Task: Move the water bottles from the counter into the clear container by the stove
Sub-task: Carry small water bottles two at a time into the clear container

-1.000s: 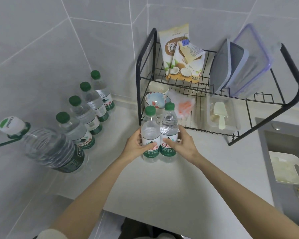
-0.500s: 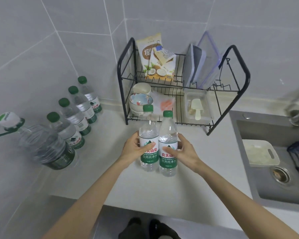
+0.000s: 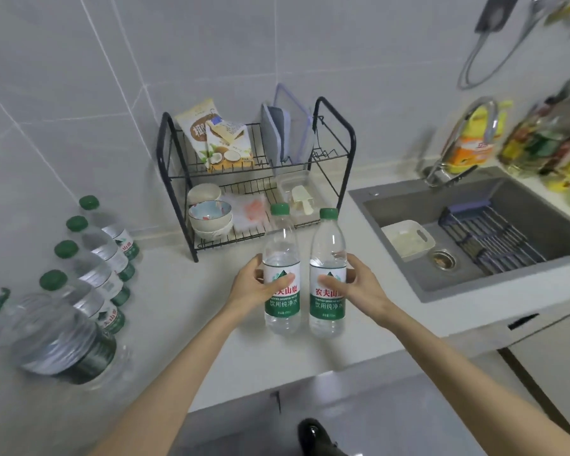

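Two water bottles with green caps and green-and-white labels stand upright side by side in front of the person, close together but with a narrow gap between them, one in each hand. The left hand (image 3: 252, 287) grips the left bottle (image 3: 282, 248) around its label, thumb across the front and fingers curled behind; the right hand (image 3: 359, 286) grips the right bottle (image 3: 328, 245) the same way, thumb laid on the label. Both bottles appear over the near part of the pale bench (image 3: 178, 291), in front of the dish rack (image 3: 161, 166) - whether their bases touch the bench or hang just above it cannot be told. Along the tiled wall at the left, a row of four more bottles (image 3: 101, 246) of the same kind stands on the bench, and nearest the camera a large water jug (image 3: 63, 340) lies blurred at the end of that row. The black wire dish rack holds snack bags (image 3: 224, 143) and upright lids on its top shelf, stacked bowls (image 3: 209, 213) and a clear box below. To the right, a grey sink (image 3: 425, 278) is set into the bench, with a white tray (image 3: 408, 240) and a dark drainer basket (image 3: 489, 238) inside it - a curved faucet (image 3: 468, 123) rises behind.
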Action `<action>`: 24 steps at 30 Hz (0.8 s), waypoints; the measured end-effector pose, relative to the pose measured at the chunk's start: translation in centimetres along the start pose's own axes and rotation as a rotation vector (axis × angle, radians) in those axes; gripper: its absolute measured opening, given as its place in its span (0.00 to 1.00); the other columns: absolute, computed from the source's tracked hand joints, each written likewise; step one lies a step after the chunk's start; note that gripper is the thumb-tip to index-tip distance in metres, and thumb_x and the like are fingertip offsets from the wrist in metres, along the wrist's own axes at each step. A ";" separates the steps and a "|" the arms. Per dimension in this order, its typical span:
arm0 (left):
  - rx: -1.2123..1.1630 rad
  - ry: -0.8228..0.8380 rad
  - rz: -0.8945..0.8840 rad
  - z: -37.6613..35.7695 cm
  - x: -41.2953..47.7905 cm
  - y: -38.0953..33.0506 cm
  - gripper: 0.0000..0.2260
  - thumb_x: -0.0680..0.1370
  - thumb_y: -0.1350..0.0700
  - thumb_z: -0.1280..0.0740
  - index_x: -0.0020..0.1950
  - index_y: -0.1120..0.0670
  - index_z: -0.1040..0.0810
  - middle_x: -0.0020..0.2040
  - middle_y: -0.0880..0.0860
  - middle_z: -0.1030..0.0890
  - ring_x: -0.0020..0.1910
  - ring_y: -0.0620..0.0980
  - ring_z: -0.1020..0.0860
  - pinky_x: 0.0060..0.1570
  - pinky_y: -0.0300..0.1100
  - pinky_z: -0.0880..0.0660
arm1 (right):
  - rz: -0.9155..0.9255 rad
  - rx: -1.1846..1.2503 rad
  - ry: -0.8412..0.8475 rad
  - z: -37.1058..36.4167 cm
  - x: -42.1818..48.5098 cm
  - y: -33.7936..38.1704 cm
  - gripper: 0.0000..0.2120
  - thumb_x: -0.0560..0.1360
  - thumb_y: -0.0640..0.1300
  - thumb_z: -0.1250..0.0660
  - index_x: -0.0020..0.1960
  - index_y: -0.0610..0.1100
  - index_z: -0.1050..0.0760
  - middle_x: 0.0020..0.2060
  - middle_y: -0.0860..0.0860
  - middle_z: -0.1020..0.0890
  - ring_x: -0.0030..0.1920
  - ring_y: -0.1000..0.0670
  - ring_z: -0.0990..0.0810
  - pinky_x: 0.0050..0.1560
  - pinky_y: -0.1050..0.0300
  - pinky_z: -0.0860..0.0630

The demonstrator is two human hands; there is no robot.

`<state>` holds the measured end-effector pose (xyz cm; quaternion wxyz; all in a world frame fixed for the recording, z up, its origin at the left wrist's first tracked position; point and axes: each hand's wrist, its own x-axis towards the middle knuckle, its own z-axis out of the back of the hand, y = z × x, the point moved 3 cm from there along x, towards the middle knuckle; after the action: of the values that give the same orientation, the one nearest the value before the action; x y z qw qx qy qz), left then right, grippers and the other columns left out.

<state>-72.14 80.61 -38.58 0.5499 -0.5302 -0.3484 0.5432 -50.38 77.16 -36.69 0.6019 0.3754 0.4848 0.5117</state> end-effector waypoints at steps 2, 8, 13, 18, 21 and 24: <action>0.016 0.038 -0.032 -0.9 -0.3 -0.9 0.26 0.55 0.37 0.25 0.51 0.38 0.26 0.49 0.49 0.16 0.48 0.48 0.17 0.50 0.49 0.19 | 0.005 0.001 -0.053 1.1 -1.6 -0.1 0.25 0.72 0.46 0.26 0.66 0.48 0.30 0.52 0.47 0.17 0.51 0.49 0.17 0.54 0.50 0.20; 0.109 0.265 -0.125 -7.6 -0.9 -4.3 0.25 0.58 0.37 0.25 0.52 0.36 0.29 0.50 0.47 0.18 0.50 0.45 0.19 0.49 0.46 0.20 | -0.010 0.040 -0.286 6.5 -8.1 -1.5 0.24 0.71 0.45 0.26 0.65 0.49 0.29 0.52 0.50 0.16 0.50 0.50 0.16 0.53 0.48 0.19; 0.140 0.438 -0.175 -15.1 -1.0 -6.7 0.29 0.61 0.39 0.24 0.59 0.41 0.27 0.53 0.49 0.17 0.51 0.47 0.19 0.51 0.49 0.20 | -0.031 0.095 -0.483 12.1 -13.2 -3.0 0.22 0.72 0.44 0.27 0.63 0.50 0.29 0.51 0.53 0.17 0.48 0.55 0.17 0.44 0.62 0.20; 0.165 0.615 -0.239 -25.3 -1.5 -9.2 0.23 0.68 0.48 0.24 0.60 0.44 0.27 0.52 0.46 0.18 0.50 0.44 0.19 0.48 0.43 0.20 | -0.065 0.128 -0.658 19.0 -18.7 -5.5 0.26 0.72 0.46 0.27 0.68 0.48 0.31 0.55 0.51 0.18 0.51 0.53 0.17 0.47 0.58 0.21; 0.155 0.733 -0.275 -32.4 -2.7 -11.3 0.19 0.69 0.52 0.24 0.56 0.41 0.27 0.49 0.42 0.19 0.47 0.39 0.20 0.41 0.34 0.23 | -0.079 0.137 -0.766 23.9 -21.9 -7.1 0.26 0.72 0.46 0.27 0.68 0.47 0.31 0.57 0.49 0.18 0.51 0.53 0.18 0.48 0.56 0.21; 0.169 0.809 -0.309 -39.1 -3.9 -13.1 0.19 0.70 0.53 0.24 0.57 0.44 0.28 0.47 0.41 0.20 0.45 0.37 0.21 0.37 0.30 0.25 | -0.090 0.160 -0.847 28.6 -24.7 -8.8 0.26 0.72 0.45 0.27 0.68 0.46 0.31 0.56 0.48 0.18 0.51 0.51 0.17 0.47 0.55 0.20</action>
<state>-32.34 70.84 -32.84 0.7581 -0.5952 -0.1347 0.2300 -20.63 52.52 -32.99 0.7382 0.5765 0.2490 0.2465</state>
